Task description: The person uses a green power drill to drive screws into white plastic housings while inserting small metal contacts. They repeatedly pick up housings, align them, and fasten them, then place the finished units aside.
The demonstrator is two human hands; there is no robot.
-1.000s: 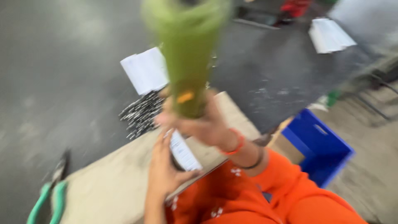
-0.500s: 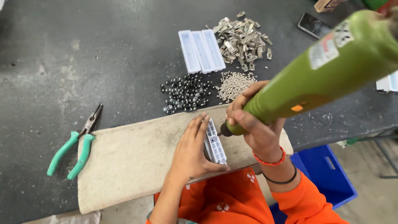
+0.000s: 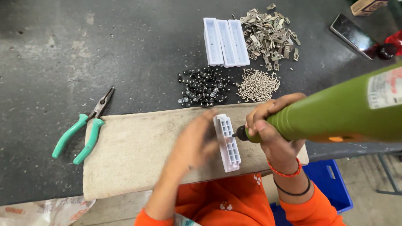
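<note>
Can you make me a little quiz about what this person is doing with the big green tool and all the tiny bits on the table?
1. True or false: the green power screwdriver is in the right hand.
2. What does the left hand steady on the beige mat? A) the pliers B) a white plastic block C) a phone
3. Fill the gap: the pliers left of the mat have ____ handles.

Key
1. True; its tip meets the white plastic block.
2. B
3. Green. They lie on the dark table, untouched.
</note>
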